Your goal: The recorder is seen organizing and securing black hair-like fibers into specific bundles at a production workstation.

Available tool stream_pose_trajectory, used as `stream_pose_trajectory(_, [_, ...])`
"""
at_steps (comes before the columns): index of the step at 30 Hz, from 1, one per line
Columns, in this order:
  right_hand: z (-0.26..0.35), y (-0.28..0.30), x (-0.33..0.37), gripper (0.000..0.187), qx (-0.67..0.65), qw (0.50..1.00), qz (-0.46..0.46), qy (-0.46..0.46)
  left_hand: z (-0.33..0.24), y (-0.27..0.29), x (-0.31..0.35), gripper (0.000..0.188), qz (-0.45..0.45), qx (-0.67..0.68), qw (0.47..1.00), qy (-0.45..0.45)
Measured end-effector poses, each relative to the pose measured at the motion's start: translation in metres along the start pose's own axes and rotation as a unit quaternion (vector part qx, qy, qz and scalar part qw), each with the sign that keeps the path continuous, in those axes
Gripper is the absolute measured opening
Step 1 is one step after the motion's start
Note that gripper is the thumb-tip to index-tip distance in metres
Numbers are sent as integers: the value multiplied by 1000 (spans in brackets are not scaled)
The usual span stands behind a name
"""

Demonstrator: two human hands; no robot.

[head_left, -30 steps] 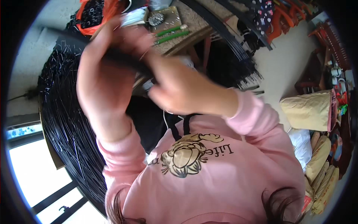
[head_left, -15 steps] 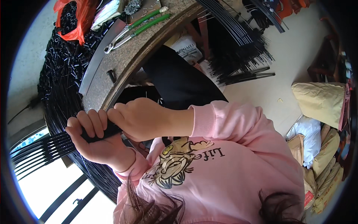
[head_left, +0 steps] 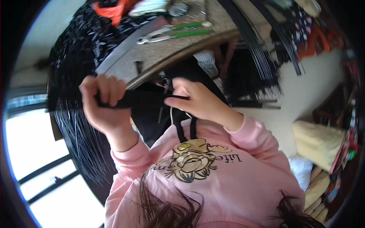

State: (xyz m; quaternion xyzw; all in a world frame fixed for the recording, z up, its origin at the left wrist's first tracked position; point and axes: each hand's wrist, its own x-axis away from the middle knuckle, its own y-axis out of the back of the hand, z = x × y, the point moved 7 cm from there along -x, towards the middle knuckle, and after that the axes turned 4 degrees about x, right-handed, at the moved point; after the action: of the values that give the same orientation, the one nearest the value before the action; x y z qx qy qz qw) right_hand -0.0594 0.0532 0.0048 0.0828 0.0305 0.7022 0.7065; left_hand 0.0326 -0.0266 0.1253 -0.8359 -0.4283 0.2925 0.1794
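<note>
My left hand [head_left: 104, 104] is closed around a bundle of thin black rods [head_left: 146, 99] at the left of the work table. The bundle stretches rightward across my lap, narrowing toward my right hand [head_left: 203, 98]. There, its thin end lies between my thumb and fingers; motion blurs the fingertips. Behind the bundle, black trousers and a grey zip show. Beyond my left hand, a mass of long black rods [head_left: 81, 140] hangs down beside the window.
On the speckled table [head_left: 161, 53] lie green-handled pliers [head_left: 175, 32], a flat metal strip [head_left: 127, 41] and a small black bolt-like piece [head_left: 138, 67]. Small black parts [head_left: 87, 38] are heaped behind. More black rods [head_left: 258, 57] overhang the right side. A tan sack [head_left: 317, 142] stands on the floor.
My hands were together at the left; my right hand has moved away to the right, its fingers less tightly curled. The black bundle now spans the gap. The whole view has shifted.
</note>
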Motion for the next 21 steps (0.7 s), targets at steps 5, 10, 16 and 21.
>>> stream_pose_trajectory(5, [11, -28, 17, 22, -239, 920, 298, -89, 17, 10, -2, 21, -4, 179, 979, 93])
stream_pose_trajectory(10, [16, -58, 34, 29, -288, 854, 395, -178, 19, 35, -5, 20, -15, 259, 954, 152])
stream_pose_trajectory(16, [34, -60, 32, 28, -400, 814, 376, -190, 14, 40, -15, 20, 24, 321, 933, 158])
stream_pose_trajectory(21, [45, -59, 30, 26, -447, 798, 355, -193, 21, 46, -23, 20, 81, 375, 907, 172])
